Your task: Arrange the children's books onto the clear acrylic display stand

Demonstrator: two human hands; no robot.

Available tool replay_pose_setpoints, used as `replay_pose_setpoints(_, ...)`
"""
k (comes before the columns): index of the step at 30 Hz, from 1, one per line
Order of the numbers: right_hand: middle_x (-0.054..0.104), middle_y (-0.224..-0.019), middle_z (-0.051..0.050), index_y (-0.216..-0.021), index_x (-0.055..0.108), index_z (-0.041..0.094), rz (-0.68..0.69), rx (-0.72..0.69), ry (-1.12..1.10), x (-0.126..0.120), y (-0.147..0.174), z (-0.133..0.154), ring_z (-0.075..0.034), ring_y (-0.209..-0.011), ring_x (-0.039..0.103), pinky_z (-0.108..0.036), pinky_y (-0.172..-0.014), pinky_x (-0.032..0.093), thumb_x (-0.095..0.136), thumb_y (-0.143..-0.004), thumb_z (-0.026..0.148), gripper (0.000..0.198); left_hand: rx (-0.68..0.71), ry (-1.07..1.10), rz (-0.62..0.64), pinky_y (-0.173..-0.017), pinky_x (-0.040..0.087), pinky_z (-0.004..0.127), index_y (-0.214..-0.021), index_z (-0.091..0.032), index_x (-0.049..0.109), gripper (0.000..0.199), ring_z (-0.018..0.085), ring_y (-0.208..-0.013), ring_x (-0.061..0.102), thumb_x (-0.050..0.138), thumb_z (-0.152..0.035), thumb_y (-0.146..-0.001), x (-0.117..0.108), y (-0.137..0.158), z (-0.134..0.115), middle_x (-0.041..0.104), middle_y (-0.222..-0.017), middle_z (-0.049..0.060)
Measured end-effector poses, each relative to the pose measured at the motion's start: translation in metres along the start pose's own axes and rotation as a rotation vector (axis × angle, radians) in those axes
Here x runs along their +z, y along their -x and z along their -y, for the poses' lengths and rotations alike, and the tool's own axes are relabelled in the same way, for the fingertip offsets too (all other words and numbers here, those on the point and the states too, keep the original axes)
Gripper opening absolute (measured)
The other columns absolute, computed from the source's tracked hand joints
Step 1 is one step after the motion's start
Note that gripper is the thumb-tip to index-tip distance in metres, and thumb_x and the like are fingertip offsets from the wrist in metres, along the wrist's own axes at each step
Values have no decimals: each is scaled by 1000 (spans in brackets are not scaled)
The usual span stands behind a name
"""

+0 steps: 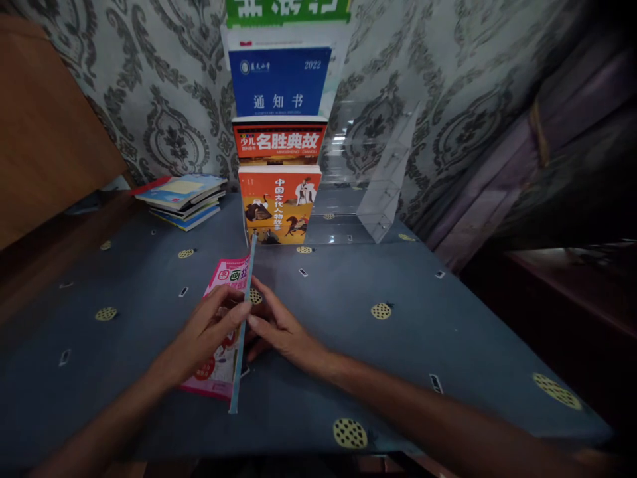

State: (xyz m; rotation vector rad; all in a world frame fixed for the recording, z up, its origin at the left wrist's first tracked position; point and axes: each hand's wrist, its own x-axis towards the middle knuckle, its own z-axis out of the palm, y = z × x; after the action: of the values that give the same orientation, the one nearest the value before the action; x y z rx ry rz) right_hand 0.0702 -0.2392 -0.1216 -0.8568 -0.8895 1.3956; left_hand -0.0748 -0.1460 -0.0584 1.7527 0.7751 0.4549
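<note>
A thin pink book (226, 355) stands tilted on edge on the table, its printed cover facing left. Along its near side runs a narrow light-blue edge (241, 352); whether this is its spine or a second book, I cannot tell. My left hand (212, 325) lies against the pink cover, thumb at the blue edge, fingers bent round the book. From the other side my right hand (279, 328) grips it, thumb tip at the edge and some fingers hidden. Just beyond stands a clear tiered rack (383, 192), its left column holding an orange book (279, 206).
Above the orange book, the rack also carries a red book (279, 143), a blue booklet (279, 83) and a green-topped book (288, 10). Several books lie in a stack (186, 199) at the back left. The table has a blue-grey cloth (398, 372); a patterned curtain (174, 86) hangs behind.
</note>
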Motion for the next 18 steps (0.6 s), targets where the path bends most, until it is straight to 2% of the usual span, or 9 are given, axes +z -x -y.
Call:
replay_pose_setpoints(2, 58, -116, -5, -159, 17, 38, 0, -8, 22, 0, 1, -1, -13, -84, 68, -26, -66, 60, 71, -86, 52, 92, -68, 67, 45, -67, 53, 30, -96, -22, 72, 32, 24, -83, 66, 75, -47, -76, -2, -2, -5, 72, -94, 5)
replay_pose_setpoints(6, 58, -116, -6, -160, 15, 36, -6, -5, 45, 1, 2, -1, -13, -83, 67, -28, -68, 60, 70, -87, 52, 93, -165, 250, 120, -69, 54, 30, -102, -21, 73, 30, 22, -78, 68, 78, -38, -77, -10, -3, -1, 74, -87, 4)
replay_pose_setpoints(12, 66, -108, -5, -160, 15, 33, -42, 28, 11, 3, 2, 2, -13, -78, 68, -30, -69, 59, 62, -90, 62, 89, -293, 521, 105, -60, 55, 30, -106, -19, 74, 34, 20, -62, 69, 81, -30, -74, -17, -1, 12, 75, -77, 4)
replay_pose_setpoints(15, 68, -104, -3, -157, 24, 33, -64, 43, -31, 4, 1, 3, -14, -76, 69, -31, -70, 58, 59, -90, 66, 83, -322, 570, 90, -64, 57, 32, -107, -18, 75, 35, 23, -68, 72, 81, -27, -74, -18, -2, 15, 77, -79, 6)
replay_pose_setpoints(18, 69, -109, -3, -151, 36, 33, -83, 43, -39, 5, 1, 3, -14, -78, 68, -30, -68, 57, 62, -87, 68, 77, -346, 553, 46, -71, 59, 33, -112, -19, 74, 37, 25, -79, 74, 81, -28, -76, -20, -3, 18, 78, -86, 6)
